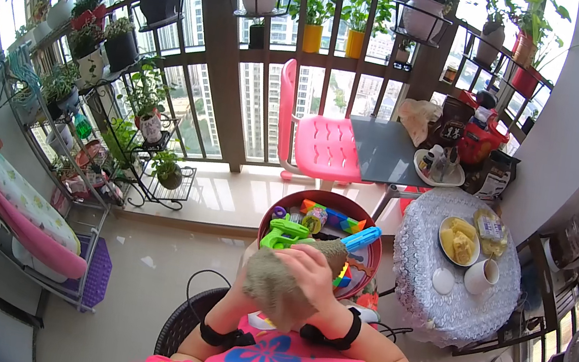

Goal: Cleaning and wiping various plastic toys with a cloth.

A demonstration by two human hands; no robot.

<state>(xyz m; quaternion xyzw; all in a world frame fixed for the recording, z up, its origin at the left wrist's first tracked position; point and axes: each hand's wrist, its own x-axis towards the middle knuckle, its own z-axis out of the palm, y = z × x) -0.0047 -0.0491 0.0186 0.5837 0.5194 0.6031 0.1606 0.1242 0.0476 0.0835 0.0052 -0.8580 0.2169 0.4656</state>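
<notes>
A grey-brown cloth [278, 287], bunched and slightly blurred, is held close before my chest. My right hand [311, 278] lies over its upper right side with the fingers bent onto it. Behind the cloth's left side is my left hand [246, 276], mostly hidden. Another grey-brown part [332, 253] shows beyond my right hand; whether it is the same cloth I cannot tell. Past my hands stands a round red tub [269, 206] of toys, with a green plastic toy [284, 234], a blue plastic toy [361, 239] and colourful blocks [332, 217].
At right, a round table with a lace cloth [412, 268] bears a plate of yellow food [459, 242] and a white mug [481, 277]. A pink chair [326, 147] and a grey table [382, 150] stand ahead. A metal rack [94, 264] is at left.
</notes>
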